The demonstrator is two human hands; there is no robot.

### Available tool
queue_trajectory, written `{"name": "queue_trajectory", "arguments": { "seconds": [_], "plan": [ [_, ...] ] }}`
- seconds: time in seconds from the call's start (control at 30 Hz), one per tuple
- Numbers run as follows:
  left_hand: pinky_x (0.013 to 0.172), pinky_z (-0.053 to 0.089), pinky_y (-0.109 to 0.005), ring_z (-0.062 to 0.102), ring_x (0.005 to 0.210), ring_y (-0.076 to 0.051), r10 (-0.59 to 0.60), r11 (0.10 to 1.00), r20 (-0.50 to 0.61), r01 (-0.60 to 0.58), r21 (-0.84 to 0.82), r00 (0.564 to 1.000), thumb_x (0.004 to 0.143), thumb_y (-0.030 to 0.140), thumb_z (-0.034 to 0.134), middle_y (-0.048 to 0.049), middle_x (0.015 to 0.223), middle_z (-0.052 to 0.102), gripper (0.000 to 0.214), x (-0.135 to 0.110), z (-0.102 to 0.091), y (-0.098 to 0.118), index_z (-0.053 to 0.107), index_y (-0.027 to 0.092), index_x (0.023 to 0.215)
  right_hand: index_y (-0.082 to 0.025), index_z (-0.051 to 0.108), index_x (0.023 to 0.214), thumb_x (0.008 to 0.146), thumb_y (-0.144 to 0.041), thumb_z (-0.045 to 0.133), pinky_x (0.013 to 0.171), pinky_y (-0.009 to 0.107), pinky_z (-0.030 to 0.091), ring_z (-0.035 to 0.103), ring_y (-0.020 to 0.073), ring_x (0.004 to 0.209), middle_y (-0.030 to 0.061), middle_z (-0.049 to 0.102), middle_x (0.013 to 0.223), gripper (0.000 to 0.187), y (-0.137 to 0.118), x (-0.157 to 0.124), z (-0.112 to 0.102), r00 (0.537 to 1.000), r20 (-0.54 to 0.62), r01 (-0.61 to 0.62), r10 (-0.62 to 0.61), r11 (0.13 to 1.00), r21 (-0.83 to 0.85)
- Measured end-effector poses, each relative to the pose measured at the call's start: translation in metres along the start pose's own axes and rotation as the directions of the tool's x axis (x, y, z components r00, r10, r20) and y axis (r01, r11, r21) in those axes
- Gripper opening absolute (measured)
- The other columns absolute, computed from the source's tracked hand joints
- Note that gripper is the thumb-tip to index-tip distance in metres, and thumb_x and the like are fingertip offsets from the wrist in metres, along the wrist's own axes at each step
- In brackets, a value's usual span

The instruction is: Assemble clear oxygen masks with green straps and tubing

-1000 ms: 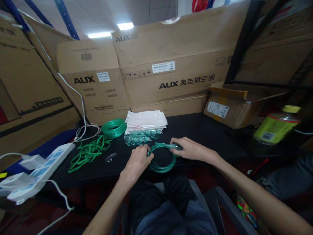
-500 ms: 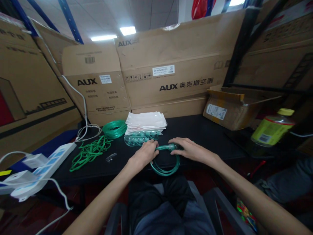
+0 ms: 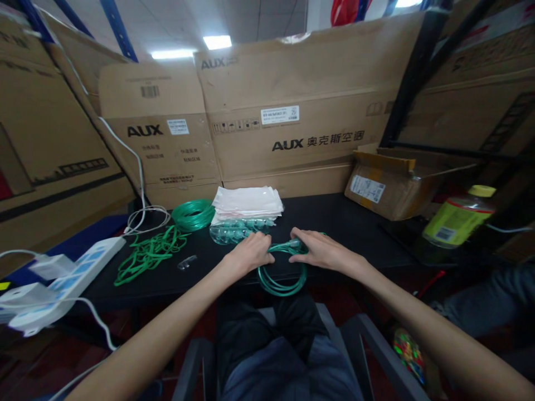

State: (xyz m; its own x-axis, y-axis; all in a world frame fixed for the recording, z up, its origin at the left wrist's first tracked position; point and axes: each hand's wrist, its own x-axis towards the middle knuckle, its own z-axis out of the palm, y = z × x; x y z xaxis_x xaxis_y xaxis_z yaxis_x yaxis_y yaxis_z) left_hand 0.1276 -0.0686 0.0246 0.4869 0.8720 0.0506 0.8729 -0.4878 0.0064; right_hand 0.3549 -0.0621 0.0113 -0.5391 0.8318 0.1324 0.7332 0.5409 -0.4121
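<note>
At the near edge of the tabletop (image 3: 330,217), both hands are working on a coil of thin green tubing (image 3: 282,293). The coil is sitting between them in the middle of the scene, its near loop reaching past the tabletop's edge. The left hand (image 3: 253,250) is closing its grip on the coil's left side, thumb and fingertips pinching the strands together. The right hand (image 3: 320,249) is curving around the coil's right side, its thumb and forefinger standing apart and a clear end piece (image 3: 296,244) showing between them; whether that grip is pressing on the piece I cannot tell.

Just beyond the left hand, some clear packs with green parts (image 3: 228,231) are lying in front of a stack of white sheets (image 3: 247,201). To the left of the stack, a larger roll of shiny green tubing (image 3: 193,215) is resting, and nearer, a tangle of flat green straps (image 3: 151,257) is spreading out. A small clear piece (image 3: 186,262) is lying just right of the straps. At the left, a white power strip (image 3: 77,275) is carrying two plugs. Over on the right, an open cardboard box (image 3: 376,203) is standing farther back, while a yellow-capped bottle (image 3: 453,223) is leaning nearer.
</note>
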Motion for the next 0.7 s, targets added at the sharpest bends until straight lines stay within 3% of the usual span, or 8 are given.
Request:
{"name": "queue_trajectory", "arguments": {
  "seconds": [0.17, 0.23, 0.3, 0.47, 0.57, 0.7],
  "plan": [
    [0.082, 0.052, -0.036, 0.073, 0.09, -0.032, 0.004, 1.0, -0.099, -0.005, -0.019, 0.995, 0.091, 0.031, 0.059, -0.0172, 0.091, 0.075, 0.025, 0.005, -0.004, -0.004, 0.075, 0.011, 0.093, -0.021, 0.066, 0.094, 0.074, -0.033, 0.078, 0.065, 0.027, 0.038, 0.059, 0.0197, 0.07, 0.0003, 0.064, 0.073, 0.026, 0.003, 0.007, -0.004, 0.998, -0.051, -0.04, 0.048, 0.987, 0.157],
    [0.082, 0.051, -0.034, 0.073, 0.09, -0.029, -0.004, 0.999, -0.154, -0.001, -0.032, 0.988, 0.095, 0.032, 0.054, -0.0158, 0.089, 0.076, 0.029, 0.007, -0.011, -0.007, 0.075, 0.013, 0.093, -0.02, 0.066, 0.08, 0.073, -0.03, 0.075, 0.061, 0.026, 0.037, 0.056, 0.0161, 0.063, -0.003, 0.059, 0.064, 0.015, 0.006, 0.011, -0.01, 0.995, -0.072, -0.042, 0.063, 0.964, 0.263],
    [0.08, 0.049, -0.032, 0.072, 0.088, -0.027, -0.01, 0.998, -0.221, -0.002, -0.056, 0.975, 0.096, 0.031, 0.051, -0.015, 0.088, 0.076, 0.031, 0.01, -0.02, -0.009, 0.076, 0.013, 0.093, -0.02, 0.065, 0.074, 0.07, -0.029, 0.076, 0.059, 0.025, 0.039, 0.056, 0.0148, 0.061, -0.0041, 0.059, 0.061, 0.015, 0.008, 0.016, -0.016, 0.99, -0.103, -0.048, 0.096, 0.917, 0.396],
    [0.071, 0.043, -0.028, 0.065, 0.07, -0.02, -0.042, 0.976, -0.438, -0.058, -0.212, 0.898, 0.095, 0.03, 0.053, -0.0102, 0.077, 0.075, 0.03, 0.025, -0.04, -0.014, 0.077, 0.013, 0.09, -0.02, 0.061, 0.087, 0.069, -0.036, 0.079, 0.058, 0.03, 0.054, 0.069, 0.0193, 0.061, 0.0021, 0.073, 0.074, 0.03, -0.004, 0.024, -0.02, 0.972, -0.111, -0.053, 0.206, 0.658, 0.751],
    [0.067, 0.039, -0.027, 0.059, 0.065, -0.018, -0.078, 0.955, -0.468, -0.068, -0.288, 0.88, 0.093, 0.034, 0.054, -0.0073, 0.072, 0.073, 0.032, 0.035, -0.045, -0.018, 0.077, 0.014, 0.086, -0.02, 0.061, 0.096, 0.069, -0.039, 0.082, 0.059, 0.034, 0.061, 0.069, 0.0185, 0.058, 0.0014, 0.071, 0.075, 0.039, -0.013, 0.028, -0.015, 0.963, -0.097, -0.039, 0.252, 0.487, 0.872],
    [0.063, 0.036, -0.026, 0.054, 0.062, -0.016, -0.105, 0.94, -0.458, -0.062, -0.336, 0.883, 0.09, 0.034, 0.056, -0.0035, 0.066, 0.069, 0.031, 0.044, -0.052, -0.023, 0.077, 0.014, 0.08, -0.017, 0.063, 0.087, 0.068, -0.041, 0.086, 0.067, 0.039, 0.065, 0.061, 0.0122, 0.051, -0.0035, 0.061, 0.069, 0.038, -0.022, 0.035, -0.014, 0.959, -0.091, -0.004, 0.268, 0.334, 0.943]
  ]
}}
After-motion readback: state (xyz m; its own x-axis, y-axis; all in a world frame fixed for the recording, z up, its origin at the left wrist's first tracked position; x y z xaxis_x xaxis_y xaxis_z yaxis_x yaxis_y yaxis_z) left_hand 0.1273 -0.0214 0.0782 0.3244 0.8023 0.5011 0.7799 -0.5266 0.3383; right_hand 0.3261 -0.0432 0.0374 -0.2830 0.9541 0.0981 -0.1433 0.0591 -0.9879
